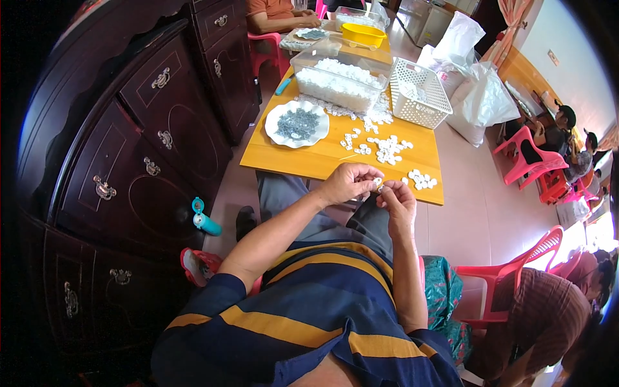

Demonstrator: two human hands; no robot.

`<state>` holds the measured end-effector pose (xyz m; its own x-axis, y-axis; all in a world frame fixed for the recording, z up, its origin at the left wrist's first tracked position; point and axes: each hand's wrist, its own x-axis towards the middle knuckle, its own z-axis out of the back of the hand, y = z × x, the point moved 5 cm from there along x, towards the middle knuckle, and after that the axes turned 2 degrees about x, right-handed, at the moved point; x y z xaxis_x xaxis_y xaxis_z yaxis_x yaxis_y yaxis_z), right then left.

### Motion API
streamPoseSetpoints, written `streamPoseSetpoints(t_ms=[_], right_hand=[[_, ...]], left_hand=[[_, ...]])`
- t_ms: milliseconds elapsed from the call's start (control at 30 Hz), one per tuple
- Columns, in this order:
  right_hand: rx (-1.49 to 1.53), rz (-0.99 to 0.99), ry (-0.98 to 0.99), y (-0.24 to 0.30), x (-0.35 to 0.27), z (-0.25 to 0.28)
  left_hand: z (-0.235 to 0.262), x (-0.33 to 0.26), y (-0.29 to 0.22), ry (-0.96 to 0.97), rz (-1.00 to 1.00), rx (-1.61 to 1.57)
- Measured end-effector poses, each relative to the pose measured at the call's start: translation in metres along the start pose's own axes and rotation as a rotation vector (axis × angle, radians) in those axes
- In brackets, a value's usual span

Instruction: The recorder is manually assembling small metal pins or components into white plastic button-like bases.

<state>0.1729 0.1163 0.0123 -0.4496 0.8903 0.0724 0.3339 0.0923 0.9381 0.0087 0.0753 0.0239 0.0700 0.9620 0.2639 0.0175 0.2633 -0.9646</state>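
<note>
Above the near edge of the wooden table [284, 149], my left hand [348, 184] pinches a small white plastic piece [378, 182] between thumb and fingers. My right hand [400, 202] meets it there, its thumb and fingertips pressed together against the same spot; whatever lies in that pinch is too small to make out. Just beyond my hands are a loose heap of small white plastic pieces [389, 149] and a smaller cluster [422, 179]. A scalloped white plate [273, 132] at the left carries many tiny grey pieces [298, 123].
Farther back stand a clear plastic bin [309, 87] full of white pieces, a white perforated basket [422, 115] and a yellow basin [362, 34]. Dark cabinets [129, 148] line the left side. White sacks [480, 97] and pink chairs [532, 155] stand at right; other people sit nearby.
</note>
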Motion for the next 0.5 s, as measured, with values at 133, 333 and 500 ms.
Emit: streamPoseSetpoints(t_ms=[133, 333, 500], right_hand=[[0.008, 0.01, 0.012, -0.001, 0.001, 0.0], [-0.021, 0.059, 0.029, -0.004, 0.002, 0.001], [-0.026, 0.018, 0.025, -0.004, 0.001, 0.001]], left_hand=[[-0.001, 0.0, 0.0, -0.018, 0.002, 0.05], [-0.006, -0.002, -0.014, -0.112, -0.127, 0.318], [-0.004, -0.003, -0.015, -0.106, -0.12, 0.374]])
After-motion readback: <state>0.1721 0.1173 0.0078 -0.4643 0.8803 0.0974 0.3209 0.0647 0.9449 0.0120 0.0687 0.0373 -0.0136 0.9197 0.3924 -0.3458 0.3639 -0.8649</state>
